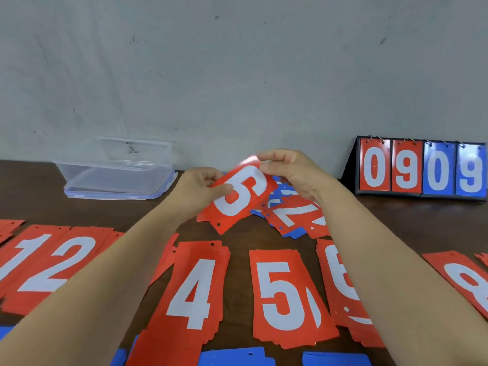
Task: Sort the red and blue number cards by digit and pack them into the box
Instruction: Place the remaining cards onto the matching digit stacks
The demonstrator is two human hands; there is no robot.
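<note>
Held card: a red 5 card point(243, 194), up off the table point(396, 225) and tilted, its digit turned round and its punched holes at the lower end.
Left hand: my left hand point(196, 190) grips the held card's lower left side, thumb flat on its face. The other fingers are curled behind it, out of sight.
Right hand: my right hand point(287, 170) pinches the held card's top corner between thumb and fingertips. Glare washes out that corner.
Loose heap: red and blue cards point(293, 212) in a jumble, just behind and right of the held card. It partly covers them, and only a 7 reads clearly.
Box: the clear plastic box point(79, 178) sits well left of the held card, against the wall. I can't make out what's inside.
Sorted piles: nearer me than the held card are the 1 pile point(26, 257), 2 pile point(66, 262), 4 pile point(192, 291) and 5 pile point(285, 294).
Half hidden: the 6 pile point(340, 281) is under my right forearm. Red edges point(166, 257) show beside my left forearm, digit covered. The 8 pile point(467, 283) is cut by the frame.
Blue cards: blue cards point(232, 357) are nearest me, cropped at the bottom edge, digits unseen.
Scoreboard: a flip stand point(422, 169) far right of the held card reads 0 9 0 9.
</note>
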